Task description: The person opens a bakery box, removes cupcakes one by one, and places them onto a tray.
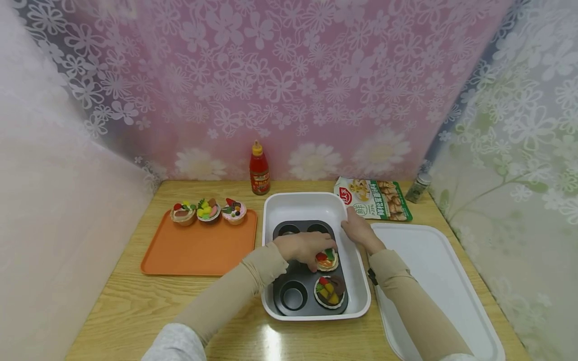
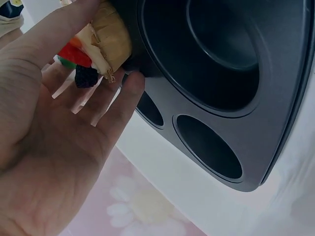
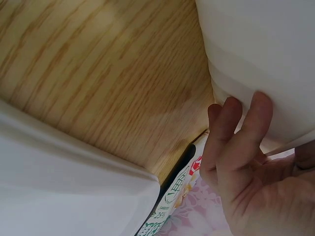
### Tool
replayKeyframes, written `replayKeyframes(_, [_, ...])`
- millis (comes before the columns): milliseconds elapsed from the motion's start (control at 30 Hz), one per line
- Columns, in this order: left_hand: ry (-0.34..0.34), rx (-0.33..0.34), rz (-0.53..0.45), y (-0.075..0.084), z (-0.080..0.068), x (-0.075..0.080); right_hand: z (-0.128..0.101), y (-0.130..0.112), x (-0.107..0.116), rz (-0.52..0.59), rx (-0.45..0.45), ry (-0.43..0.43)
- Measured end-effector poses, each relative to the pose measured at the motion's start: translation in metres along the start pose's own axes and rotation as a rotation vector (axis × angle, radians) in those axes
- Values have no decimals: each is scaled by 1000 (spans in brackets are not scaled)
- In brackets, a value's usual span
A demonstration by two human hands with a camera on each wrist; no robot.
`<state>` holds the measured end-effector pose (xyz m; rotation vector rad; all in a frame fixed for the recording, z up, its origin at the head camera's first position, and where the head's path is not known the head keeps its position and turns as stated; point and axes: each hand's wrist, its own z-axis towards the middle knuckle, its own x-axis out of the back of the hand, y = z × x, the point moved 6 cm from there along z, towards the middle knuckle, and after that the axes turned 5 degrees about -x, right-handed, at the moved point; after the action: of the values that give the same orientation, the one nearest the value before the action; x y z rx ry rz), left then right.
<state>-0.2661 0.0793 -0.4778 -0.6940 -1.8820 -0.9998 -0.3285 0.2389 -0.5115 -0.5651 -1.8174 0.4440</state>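
White plastic forms the deep tub (image 1: 311,205) at the middle of the wooden bench (image 1: 135,306), and a dark muffin pan (image 1: 293,296) lies inside it. From the head view, the left hand (image 1: 302,248) reaches into the tub, its fingers curled over a toy tart (image 1: 327,259) topped with red and green pieces, which sits at the pan's right middle cup. A second tart (image 1: 330,292) with yellow and brown toppings fills the cup just nearer the person. The right hand (image 1: 358,228) rests on the tub's right rim, fingers laid over the edge. Left of the tub lies an orange tray (image 1: 198,248) carrying three more tarts (image 1: 208,211) along its far edge. Behind the tub stands a red sauce bottle (image 1: 259,169); to the tub's right rear lie a green food packet (image 1: 375,199) and a small spice jar (image 1: 418,187). A white lid (image 1: 433,281) lies just right of the tub.

In the left wrist view, the left hand (image 2: 54,142) pinches the tart (image 2: 101,42) between thumb and fingers (image 2: 125,96), right against the muffin pan (image 2: 246,98), whose nearby cups are bare.

In the right wrist view, the right hand (image 3: 251,167) presses loosely bent fingers (image 3: 253,123) against the tub's outer wall (image 3: 261,54), holding nothing enclosed. The packet (image 3: 179,196) shows below the tub, and the lid (image 3: 59,187) covers the lower left.
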Motion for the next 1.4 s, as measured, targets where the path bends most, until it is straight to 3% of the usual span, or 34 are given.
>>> replayKeyframes(333, [31, 11, 81, 0, 4, -3, -1, 1, -1, -5, -16, -9])
replayKeyframes(600, [46, 8, 81, 1, 6, -4, 0, 2, -1, -11, -14, -4])
replayKeyframes(967, [81, 15, -137, -6, 0, 0, 2, 4, -3, 2, -18, -11])
replayKeyframes(1400, [163, -40, -210, -8, -11, 12, 2, 3, -2, -13, 8, -6])
